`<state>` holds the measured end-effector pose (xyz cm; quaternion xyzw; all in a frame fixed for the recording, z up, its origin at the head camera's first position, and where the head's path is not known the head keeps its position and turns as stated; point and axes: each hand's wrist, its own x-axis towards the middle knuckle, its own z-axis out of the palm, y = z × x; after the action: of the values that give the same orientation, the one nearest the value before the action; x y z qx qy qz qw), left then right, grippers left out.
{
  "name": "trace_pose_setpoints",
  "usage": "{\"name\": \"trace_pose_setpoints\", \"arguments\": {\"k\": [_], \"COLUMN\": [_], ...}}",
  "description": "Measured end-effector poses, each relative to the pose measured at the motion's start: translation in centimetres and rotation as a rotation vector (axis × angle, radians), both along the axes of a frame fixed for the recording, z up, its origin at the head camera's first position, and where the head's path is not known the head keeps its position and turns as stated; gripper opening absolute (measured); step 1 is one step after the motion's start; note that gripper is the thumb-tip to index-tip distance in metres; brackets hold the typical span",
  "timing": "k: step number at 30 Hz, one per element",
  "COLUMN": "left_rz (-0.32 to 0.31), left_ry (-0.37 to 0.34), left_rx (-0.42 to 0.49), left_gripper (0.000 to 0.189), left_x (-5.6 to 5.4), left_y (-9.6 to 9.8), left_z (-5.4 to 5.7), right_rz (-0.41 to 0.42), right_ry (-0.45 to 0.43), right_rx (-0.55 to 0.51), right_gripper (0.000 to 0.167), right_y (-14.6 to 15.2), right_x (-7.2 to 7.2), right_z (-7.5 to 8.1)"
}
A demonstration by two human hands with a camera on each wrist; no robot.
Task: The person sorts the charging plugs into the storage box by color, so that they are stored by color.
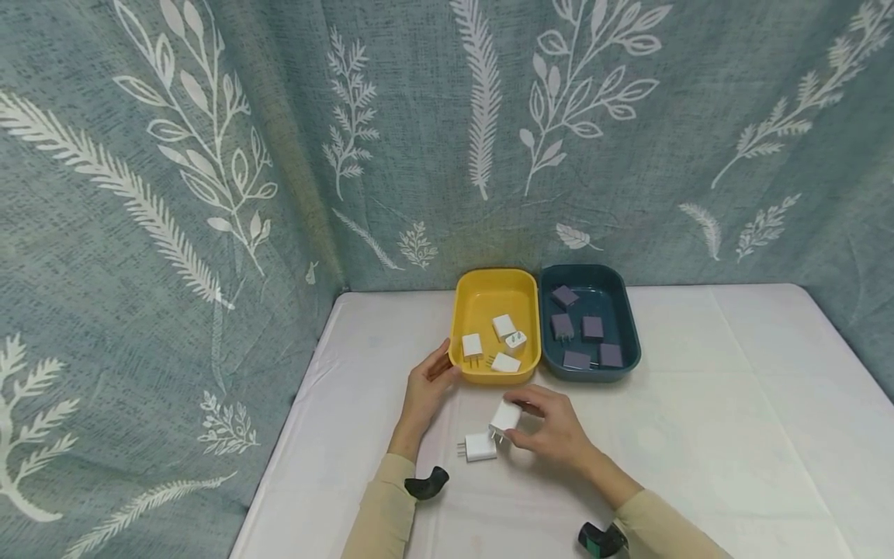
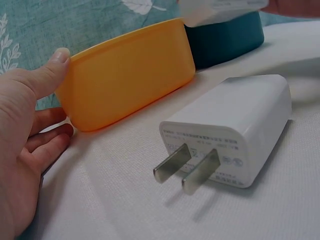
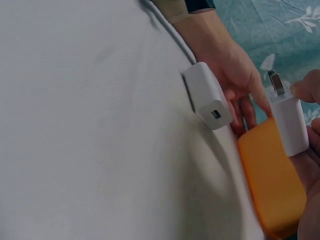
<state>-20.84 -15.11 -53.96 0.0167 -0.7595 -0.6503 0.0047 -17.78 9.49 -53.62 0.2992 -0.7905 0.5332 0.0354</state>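
Note:
My left hand [image 1: 424,388] is at the near left corner of the yellow container [image 2: 130,75], thumb at the rim and the other fingers round the corner. Between thumb and fingers, my right hand [image 1: 555,427] pinches a white charger [image 1: 506,418], its two metal prongs [image 3: 276,82] exposed. This charger is above the white cloth, in front of the containers. A second white charger [image 2: 230,125] lies on the cloth just below it in the head view, prongs towards the left. Its USB port [image 3: 216,114] shows in the right wrist view.
Several white chargers [image 1: 472,345] lie in the yellow container. Beside it on the right stands a dark blue container [image 1: 632,341] with several purple chargers [image 1: 592,328]. A patterned curtain [image 1: 433,155] hangs behind both, along the back edge of the white-covered table [image 1: 733,404].

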Motion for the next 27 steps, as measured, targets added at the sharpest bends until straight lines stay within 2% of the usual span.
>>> {"name": "trace_pose_setpoints", "arguments": {"k": [6,17,27], "left_rz": [-0.003,0.009,0.001], "left_ry": [0.008,0.001,0.004], "left_rx": [-0.002,-0.011,0.023], "left_gripper": [0.057,0.057,0.058], "left_x": [0.0,0.0,0.1], "left_y": [0.1,0.2,0.1], "left_z": [0.1,0.3,0.1], "right_rz": [-0.032,-0.096,-0.123], "right_ry": [-0.02,0.046,0.009], "right_rx": [0.0,-0.025,-0.035], "right_gripper": [0.046,0.046,0.044], "right_y": [-0.3,-1.2,-2.2], "right_x": [-0.8,-2.5,-3.9], "right_z": [0.9,2.3,2.9]}}
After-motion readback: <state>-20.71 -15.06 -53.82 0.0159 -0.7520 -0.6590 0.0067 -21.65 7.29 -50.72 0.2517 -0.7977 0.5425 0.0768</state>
